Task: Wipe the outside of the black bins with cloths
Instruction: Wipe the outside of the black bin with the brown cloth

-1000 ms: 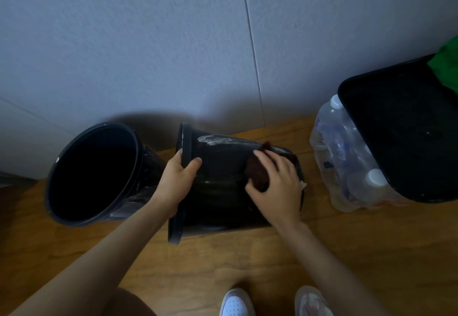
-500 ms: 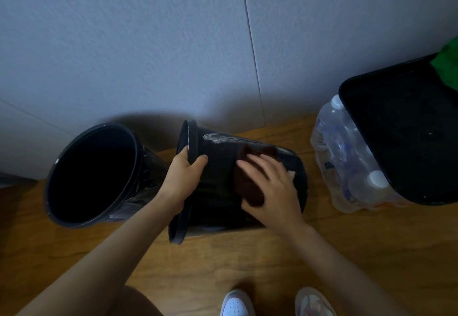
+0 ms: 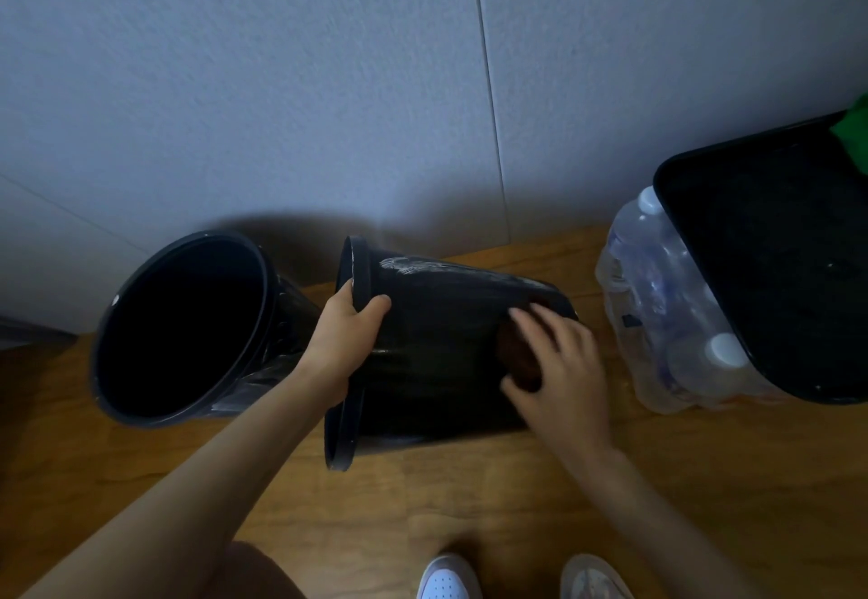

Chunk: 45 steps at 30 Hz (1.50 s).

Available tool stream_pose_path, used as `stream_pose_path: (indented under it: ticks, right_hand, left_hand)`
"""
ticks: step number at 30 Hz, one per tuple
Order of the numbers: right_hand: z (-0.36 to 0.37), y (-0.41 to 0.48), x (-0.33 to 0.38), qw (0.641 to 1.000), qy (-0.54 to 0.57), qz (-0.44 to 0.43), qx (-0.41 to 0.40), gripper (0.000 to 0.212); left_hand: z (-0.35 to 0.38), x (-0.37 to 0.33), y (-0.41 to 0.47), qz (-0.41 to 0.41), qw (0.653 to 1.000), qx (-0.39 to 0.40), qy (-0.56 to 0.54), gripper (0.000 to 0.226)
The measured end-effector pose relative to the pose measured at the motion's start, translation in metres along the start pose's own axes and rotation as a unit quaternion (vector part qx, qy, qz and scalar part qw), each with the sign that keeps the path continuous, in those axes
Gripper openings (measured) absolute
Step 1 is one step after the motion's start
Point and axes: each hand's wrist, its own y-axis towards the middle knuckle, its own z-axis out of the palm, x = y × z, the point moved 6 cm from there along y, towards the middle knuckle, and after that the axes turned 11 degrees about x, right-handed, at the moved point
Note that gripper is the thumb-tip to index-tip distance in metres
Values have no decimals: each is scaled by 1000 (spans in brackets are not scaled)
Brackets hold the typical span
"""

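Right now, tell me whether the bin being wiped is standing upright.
No: the black bin lies on its side on the wooden floor, the left hand gripping its rim.

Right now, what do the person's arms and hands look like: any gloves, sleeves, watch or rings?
Both are bare. The left hand and left arm show no glove, sleeve, watch or band up to the frame edge; likewise the right hand and right arm. No rings show, though the right hand is blurred.
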Motion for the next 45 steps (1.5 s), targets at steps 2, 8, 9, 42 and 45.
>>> stream_pose_path:
  ticks: [2, 8, 9, 42, 45]
  right_hand:
    - [6, 1, 43, 999, 5, -53, -6, 77]
    - [2, 40, 95, 995, -15, -96, 6, 65]
    - [-1, 55, 86, 997, -5, -67, 25, 62]
    - [-3, 33, -27, 998, 15, 58, 5, 61]
    - [-12, 39, -52, 993, 32, 113, 19, 61]
  left_hand:
    - [2, -2, 0, 3, 1000, 2, 3, 13]
    - [1, -1, 0, 6, 1000, -9, 4, 22]
    - [0, -1, 0, 6, 1000, -9, 10, 22]
    - [-12, 15, -2, -82, 992, -27, -90, 19]
    - [-11, 15, -2, -75, 991, -34, -102, 13]
